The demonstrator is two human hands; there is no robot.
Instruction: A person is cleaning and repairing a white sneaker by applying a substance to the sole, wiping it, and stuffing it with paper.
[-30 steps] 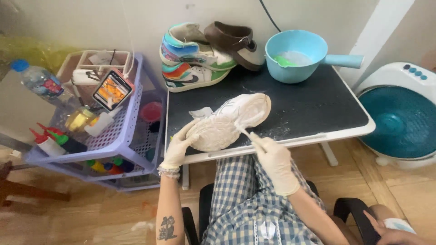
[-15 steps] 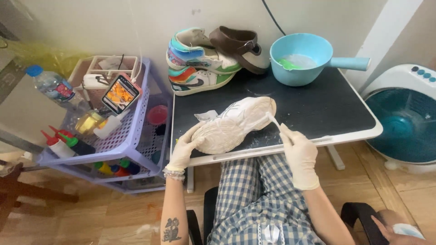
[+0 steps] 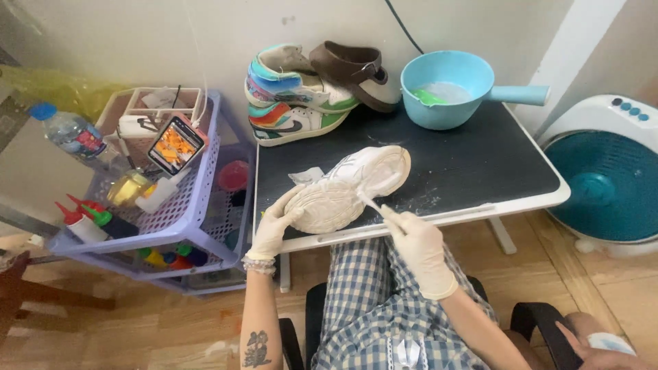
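Holding the white sneaker (image 3: pixel 349 188) sole-up on the front edge of the black table (image 3: pixel 480 164), my left hand (image 3: pixel 273 229) is wrapped around its heel end, gloved fingers curled on the sole. My right hand (image 3: pixel 421 247), also gloved, pinches a thin white brush (image 3: pixel 373 204) whose tip touches the sole near mid-length. Soapy residue spots the tabletop just beside the shoe. Behind it sit a blue water scoop (image 3: pixel 449 89), a colourful sneaker pair (image 3: pixel 295 96) and a brown clog (image 3: pixel 353 68); a lavender cart (image 3: pixel 199 205) with bottles and a phone stands to the left.

To scrub well, I'd judge: keep the left grip firm so the shoe can't rock off the edge, work short strokes along the tread grooves, and keep the bristles flat, not digging.
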